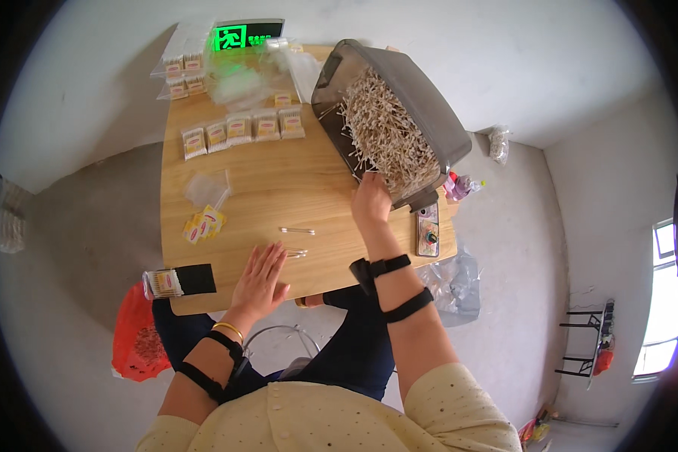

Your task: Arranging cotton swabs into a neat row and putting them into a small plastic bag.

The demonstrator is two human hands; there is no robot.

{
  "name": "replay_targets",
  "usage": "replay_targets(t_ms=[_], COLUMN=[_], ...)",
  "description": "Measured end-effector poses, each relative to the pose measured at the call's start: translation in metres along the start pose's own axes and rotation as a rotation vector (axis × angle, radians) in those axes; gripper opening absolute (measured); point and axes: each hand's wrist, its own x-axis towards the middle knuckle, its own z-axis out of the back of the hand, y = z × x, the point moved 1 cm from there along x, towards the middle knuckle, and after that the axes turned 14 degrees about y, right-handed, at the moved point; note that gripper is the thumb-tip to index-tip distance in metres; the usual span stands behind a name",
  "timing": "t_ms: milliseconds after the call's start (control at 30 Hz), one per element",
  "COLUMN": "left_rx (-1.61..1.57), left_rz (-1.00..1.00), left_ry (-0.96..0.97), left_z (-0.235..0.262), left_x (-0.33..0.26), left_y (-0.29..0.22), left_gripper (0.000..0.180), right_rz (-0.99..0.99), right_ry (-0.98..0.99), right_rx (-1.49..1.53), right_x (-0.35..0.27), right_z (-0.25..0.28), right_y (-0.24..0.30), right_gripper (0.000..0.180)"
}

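Note:
My left hand [259, 282] lies flat on the table's near part, fingers stretched out. Its fingertips are beside a few cotton swabs [297, 253]; a little farther off lie more cotton swabs [297, 230]. My right hand [372, 202] is at the near left corner of a grey plastic bin [422, 90], with its fingers curled in among the loose cotton swabs [388, 135] that fill much of it. The bin stands tilted, its mouth facing left. My right fingertips are partly hidden; they look pinched on swabs.
Packs of cotton swabs [239, 129] stand in a row on the wooden table [279, 181]. Clear bags [208, 188] and yellow cards [203, 224] lie at the left. Another swab pack [163, 284] sits at the left edge. A phone [427, 235] lies below the bin.

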Motion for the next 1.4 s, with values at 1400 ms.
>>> replay_targets(t_ms=[1400], left_rx=[-0.007], left_rz=[0.019], left_ry=[0.017], left_z=[0.002], left_x=[-0.003], left_y=[0.001], left_gripper=[0.072], right_rz=[0.355], right_ry=[0.074], right_rx=[0.658], right_x=[-0.082], right_z=[-0.055], right_y=[0.026], right_gripper=[0.020])
